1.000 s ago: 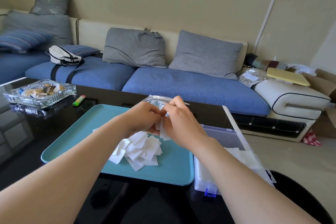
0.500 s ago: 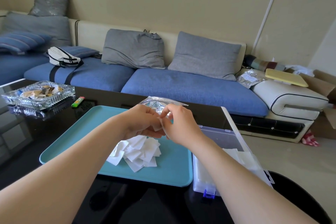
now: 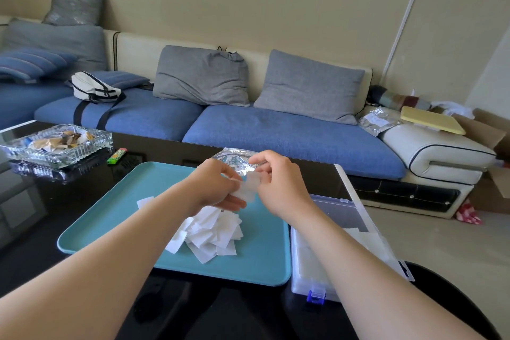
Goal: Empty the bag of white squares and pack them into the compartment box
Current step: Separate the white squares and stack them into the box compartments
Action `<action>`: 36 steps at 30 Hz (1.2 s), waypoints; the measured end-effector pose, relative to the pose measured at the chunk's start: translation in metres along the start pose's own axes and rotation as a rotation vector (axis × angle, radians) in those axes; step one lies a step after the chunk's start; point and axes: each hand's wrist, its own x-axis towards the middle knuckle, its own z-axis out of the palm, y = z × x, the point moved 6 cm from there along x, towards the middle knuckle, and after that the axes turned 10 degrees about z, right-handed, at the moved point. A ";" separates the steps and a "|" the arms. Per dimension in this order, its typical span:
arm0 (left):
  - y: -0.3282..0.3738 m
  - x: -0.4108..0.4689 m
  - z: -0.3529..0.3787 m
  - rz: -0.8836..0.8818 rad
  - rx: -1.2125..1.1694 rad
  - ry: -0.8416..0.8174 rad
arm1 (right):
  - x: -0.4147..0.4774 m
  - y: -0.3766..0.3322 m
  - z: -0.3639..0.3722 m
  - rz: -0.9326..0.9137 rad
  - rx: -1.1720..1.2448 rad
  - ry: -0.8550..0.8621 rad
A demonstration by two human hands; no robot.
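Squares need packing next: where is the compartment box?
Head view, lower right: the compartment box sits on the black table beside the teal tray's right edge, partly behind the right forearm.

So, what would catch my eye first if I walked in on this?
Two bare hands meet above a teal tray, the left hand pinching a white square, the right hand gripping a crinkly silvery bag. Under them lies a pile of white squares; a clear compartment box sits right of the tray.

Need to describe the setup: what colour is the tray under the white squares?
The tray is teal, seen clearly in the head view.
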 end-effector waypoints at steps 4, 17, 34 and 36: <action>0.005 0.000 0.004 0.037 -0.034 -0.031 | -0.005 -0.011 0.001 -0.080 0.031 0.001; 0.008 0.004 0.008 0.098 -0.154 -0.050 | 0.003 -0.004 -0.002 -0.167 -0.069 0.099; 0.006 0.003 0.011 -0.019 -0.223 -0.059 | 0.001 -0.006 0.008 -0.215 -0.290 0.016; 0.007 0.001 0.011 -0.032 -0.248 -0.070 | 0.001 -0.006 0.008 -0.213 -0.272 0.012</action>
